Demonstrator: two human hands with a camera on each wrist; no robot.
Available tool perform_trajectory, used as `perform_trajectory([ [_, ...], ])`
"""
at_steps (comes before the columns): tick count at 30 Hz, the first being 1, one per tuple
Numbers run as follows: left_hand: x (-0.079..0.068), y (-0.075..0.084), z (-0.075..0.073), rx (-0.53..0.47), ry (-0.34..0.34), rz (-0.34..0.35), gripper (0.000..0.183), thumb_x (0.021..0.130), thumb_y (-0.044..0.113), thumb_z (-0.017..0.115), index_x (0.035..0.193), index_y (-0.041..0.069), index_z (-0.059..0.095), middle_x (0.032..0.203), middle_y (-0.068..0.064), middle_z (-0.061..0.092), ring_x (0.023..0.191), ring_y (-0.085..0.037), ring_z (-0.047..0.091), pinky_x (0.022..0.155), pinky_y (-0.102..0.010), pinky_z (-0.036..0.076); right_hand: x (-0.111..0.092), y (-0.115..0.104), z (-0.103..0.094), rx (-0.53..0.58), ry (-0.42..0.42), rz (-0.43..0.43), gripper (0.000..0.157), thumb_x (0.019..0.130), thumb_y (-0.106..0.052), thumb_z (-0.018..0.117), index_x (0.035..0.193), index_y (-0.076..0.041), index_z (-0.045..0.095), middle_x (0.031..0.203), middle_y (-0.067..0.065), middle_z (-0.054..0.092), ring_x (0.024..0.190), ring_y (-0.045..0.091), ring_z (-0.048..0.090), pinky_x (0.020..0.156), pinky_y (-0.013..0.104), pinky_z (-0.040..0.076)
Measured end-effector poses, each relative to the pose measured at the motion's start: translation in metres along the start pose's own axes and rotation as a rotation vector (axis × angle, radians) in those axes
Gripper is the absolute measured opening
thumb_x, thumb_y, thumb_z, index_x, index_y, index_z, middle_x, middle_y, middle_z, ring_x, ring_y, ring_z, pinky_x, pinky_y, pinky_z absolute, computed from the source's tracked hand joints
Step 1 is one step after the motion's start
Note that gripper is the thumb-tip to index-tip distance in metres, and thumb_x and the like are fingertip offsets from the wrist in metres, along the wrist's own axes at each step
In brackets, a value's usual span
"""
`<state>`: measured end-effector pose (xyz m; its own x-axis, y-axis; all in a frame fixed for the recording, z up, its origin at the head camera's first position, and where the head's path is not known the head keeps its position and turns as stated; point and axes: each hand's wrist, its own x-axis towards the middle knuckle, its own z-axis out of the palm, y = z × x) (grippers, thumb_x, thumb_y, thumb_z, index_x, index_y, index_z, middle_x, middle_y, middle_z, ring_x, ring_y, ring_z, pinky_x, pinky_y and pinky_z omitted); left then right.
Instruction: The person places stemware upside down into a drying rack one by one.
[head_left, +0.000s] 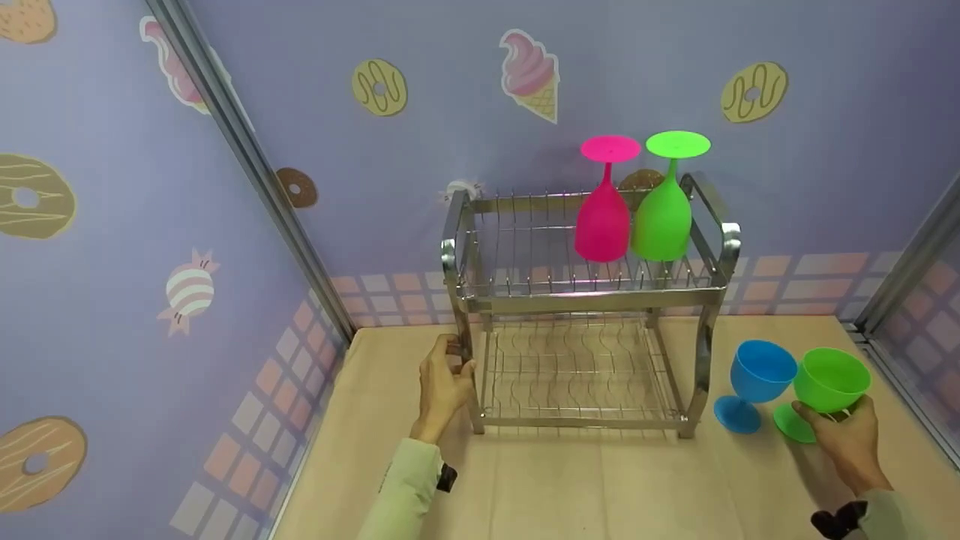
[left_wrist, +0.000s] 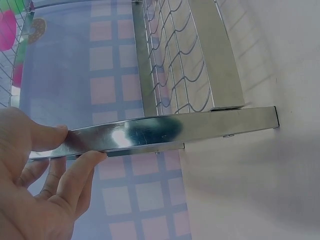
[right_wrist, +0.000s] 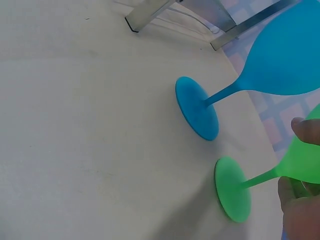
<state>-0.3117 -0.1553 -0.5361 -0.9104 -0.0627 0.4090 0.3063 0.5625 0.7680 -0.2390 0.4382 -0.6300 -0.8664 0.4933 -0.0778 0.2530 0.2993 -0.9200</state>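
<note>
A two-tier metal dish rack stands on the cloth-covered table. My left hand pinches its left front post between thumb and fingers. On the upper tier, a pink goblet and a green goblet sit upside down, side by side. To the right of the rack, my right hand holds an upright green goblet low on its bowl, thumb on one side and fingers on the other. Its foot is close to the tabletop. A blue goblet stands upright just left of it.
The rack's lower tier has wavy wire rows and holds no goblets. Behind it rises a purple patterned wall. A patterned side panel borders the table on the left, and a metal frame rail on the right.
</note>
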Motion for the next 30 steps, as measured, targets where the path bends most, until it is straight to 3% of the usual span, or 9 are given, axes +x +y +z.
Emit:
perform_trajectory([
  [6, 0.000, -0.001, 0.000, -0.049, 0.004, -0.022, 0.042, 0.089, -0.011, 0.078, 0.126, 0.002, 0.064, 0.114, -0.019, 0.072, 0.093, -0.034, 0.078, 0.080, -0.039, 0.069, -0.003, -0.007, -0.008, 0.010, 0.006, -0.010, 0.098, 0.100, -0.025, 0.077, 0.167, -0.001, 0.009, 0.163, 0.022, 0.030, 0.158, 0.047, 0.031, 0.129, 0.047, 0.036],
  [10, -0.002, -0.003, 0.000, -0.110, 0.016, -0.016, 0.040, 0.088, -0.012, 0.077, 0.125, 0.000, 0.065, 0.113, -0.020, 0.072, 0.092, -0.034, 0.078, 0.082, -0.039, 0.068, -0.008, -0.013, -0.016, 0.028, 0.039, -0.070, 0.093, 0.098, -0.023, 0.080, 0.168, -0.011, 0.021, 0.144, -0.009, 0.046, 0.153, 0.027, 0.043, 0.122, 0.026, 0.044],
  [13, -0.004, -0.004, -0.002, -0.142, 0.019, -0.013, 0.039, 0.089, -0.011, 0.076, 0.125, -0.001, 0.065, 0.114, -0.022, 0.072, 0.092, -0.036, 0.078, 0.083, -0.041, 0.068, -0.011, -0.019, -0.022, 0.045, 0.067, -0.104, 0.089, 0.096, -0.022, 0.082, 0.167, -0.020, 0.028, 0.132, -0.027, 0.042, 0.146, 0.014, 0.048, 0.113, 0.014, 0.047],
  [19, -0.008, -0.003, -0.008, -0.172, 0.004, -0.042, 0.039, 0.091, -0.006, 0.077, 0.127, 0.001, 0.066, 0.119, -0.022, 0.071, 0.097, -0.037, 0.078, 0.087, -0.046, 0.068, -0.023, -0.038, -0.033, 0.035, 0.079, -0.105, 0.089, 0.100, -0.027, 0.078, 0.169, -0.021, 0.023, 0.153, -0.013, 0.040, 0.159, 0.024, 0.037, 0.122, 0.021, 0.041],
  [22, -0.010, -0.001, -0.012, -0.196, -0.006, -0.043, 0.039, 0.091, -0.006, 0.077, 0.128, 0.001, 0.066, 0.121, -0.023, 0.071, 0.100, -0.039, 0.077, 0.090, -0.049, 0.067, -0.031, -0.048, -0.037, 0.041, 0.085, -0.140, 0.086, 0.100, -0.025, 0.077, 0.168, -0.022, 0.024, 0.154, -0.014, 0.041, 0.157, 0.018, 0.039, 0.123, 0.021, 0.040],
  [26, -0.013, 0.004, -0.018, -0.208, -0.022, -0.038, 0.039, 0.093, -0.004, 0.077, 0.130, 0.001, 0.066, 0.125, -0.022, 0.070, 0.104, -0.041, 0.076, 0.093, -0.052, 0.066, -0.040, -0.061, -0.041, 0.063, 0.121, -0.239, 0.082, 0.099, -0.014, 0.078, 0.165, -0.023, 0.031, 0.143, -0.023, 0.047, 0.142, 0.000, 0.048, 0.115, 0.010, 0.042],
  [30, -0.016, 0.009, -0.023, -0.193, -0.032, -0.030, 0.040, 0.095, 0.001, 0.077, 0.133, 0.001, 0.065, 0.128, -0.022, 0.069, 0.109, -0.042, 0.074, 0.096, -0.055, 0.064, -0.048, -0.074, -0.042, 0.089, 0.143, -0.394, 0.083, 0.093, 0.003, 0.079, 0.163, -0.017, 0.039, 0.136, -0.025, 0.051, 0.126, -0.008, 0.052, 0.106, 0.004, 0.043],
])
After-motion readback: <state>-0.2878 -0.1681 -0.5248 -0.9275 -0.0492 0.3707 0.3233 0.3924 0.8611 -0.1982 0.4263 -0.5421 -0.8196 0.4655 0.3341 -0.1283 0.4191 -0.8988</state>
